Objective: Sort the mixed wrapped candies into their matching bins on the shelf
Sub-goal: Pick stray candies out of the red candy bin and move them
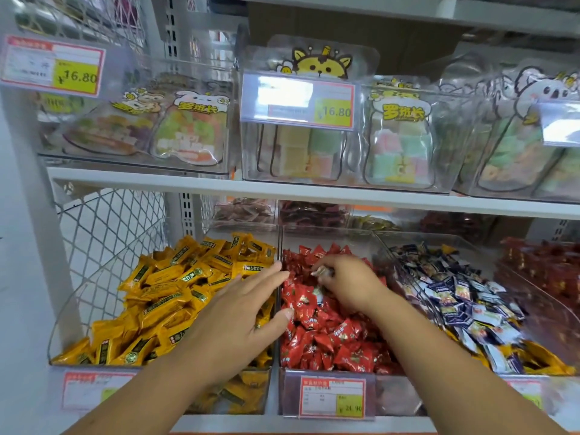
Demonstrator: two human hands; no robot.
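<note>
Three clear bins stand side by side on the lower shelf. The left bin holds yellow wrapped candies, the middle bin red candies, the right bin blue-and-white candies with a few yellow ones at its front. My left hand lies flat with straight fingers over the divide between the yellow and red bins. My right hand is over the red bin, its fingers pinching a small pale wrapped candy.
A fourth bin of dark red candies stands at the far right. The upper shelf carries clear boxes of bagged sweets and price tags. White wire mesh closes the left side. Price labels front the lower bins.
</note>
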